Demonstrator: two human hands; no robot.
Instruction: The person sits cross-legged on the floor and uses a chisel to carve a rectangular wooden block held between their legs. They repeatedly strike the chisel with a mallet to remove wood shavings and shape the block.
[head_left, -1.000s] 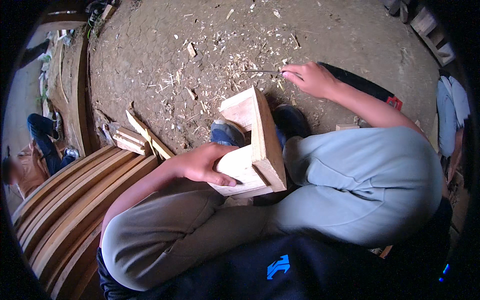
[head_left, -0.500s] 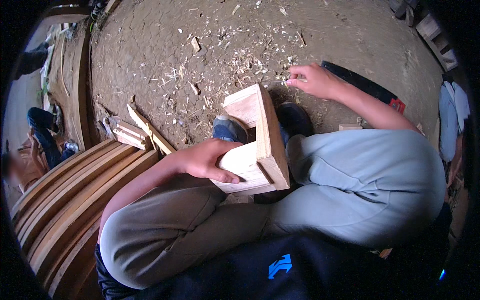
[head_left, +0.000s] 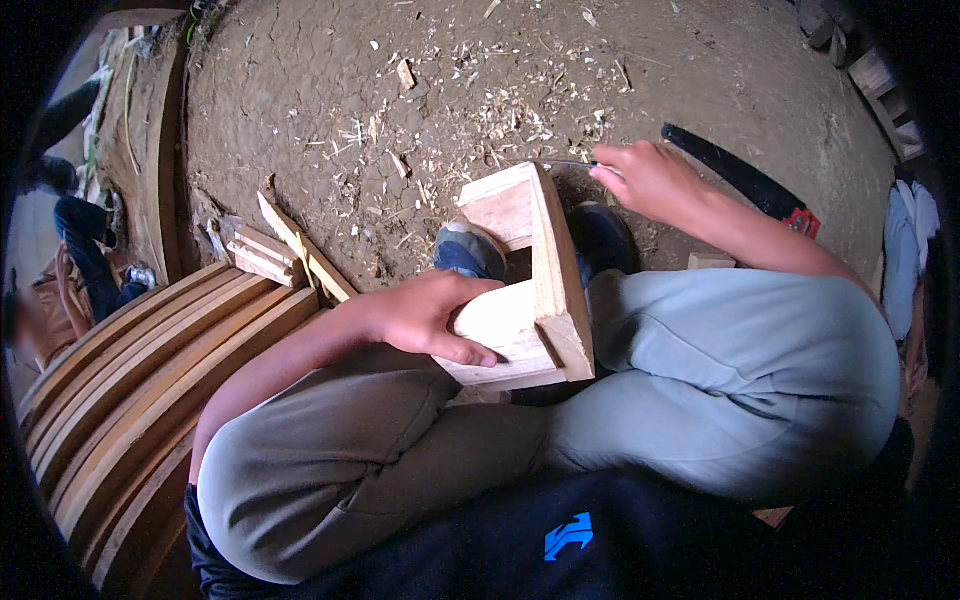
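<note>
A small pale wooden box frame (head_left: 563,290) with an open middle stands between my knees, above my shoes. My left hand (head_left: 432,318) is closed on its near left board, thumb on the outer face and fingers over the edge. Past the box's far right end, my right hand (head_left: 645,180) is closed around a thin metal tool (head_left: 565,162). The slim shaft points left to the box's far top corner; whether it touches the wood I cannot tell. My fingers hide its grip, so its kind is unclear.
A handsaw (head_left: 740,175) with a dark blade and red handle lies beyond my right forearm. Long wooden boards (head_left: 150,370) are stacked at left, beside offcuts (head_left: 265,255). Wood chips (head_left: 510,110) litter the earth floor. Another person (head_left: 85,255) sits at far left.
The whole view has shifted slightly. My right hand has turned a little, and more of the thin tool's shaft shows near the box's far corner. My left hand keeps its hold.
</note>
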